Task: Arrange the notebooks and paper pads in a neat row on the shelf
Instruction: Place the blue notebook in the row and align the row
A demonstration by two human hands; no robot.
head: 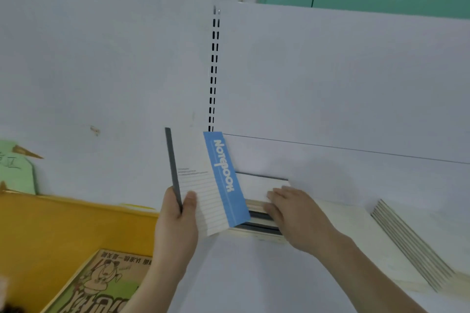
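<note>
A: Notebook [216, 185] first: the left hand [175, 221] has it gripped at its lower edge, thumb [190, 198] across the lined cover and fingers curled behind the dark spine, so it stands upright with the blue "Notebook" band on the side nearest the other hand.

B: And the right hand [292, 211]?

A: Flat on top of a stack of pads [256, 221], fingers straight and pressing, holding nothing. The stack lies on the white shelf [254, 274], directly under that palm and just beside the upright notebook.

B: So the step looks like joining the held notebook to that stack?

A: That's my reading. To do it well, I'd keep the right palm down so the stack can't slide, bring the notebook's spine side into line with the dark spines showing at the near edge of the stack, and only loosen the left thumb once the edges sit flush.

B: Anything else waiting?

A: Beyond the right forearm, a second fanned pile of thin pads [412, 244] lies slanted on the shelf, well apart from the stack. It'll want squaring too. Outside the left hand sits a yellow tray [63, 223] with a cartoon-covered book [101, 284], not being touched.
</note>
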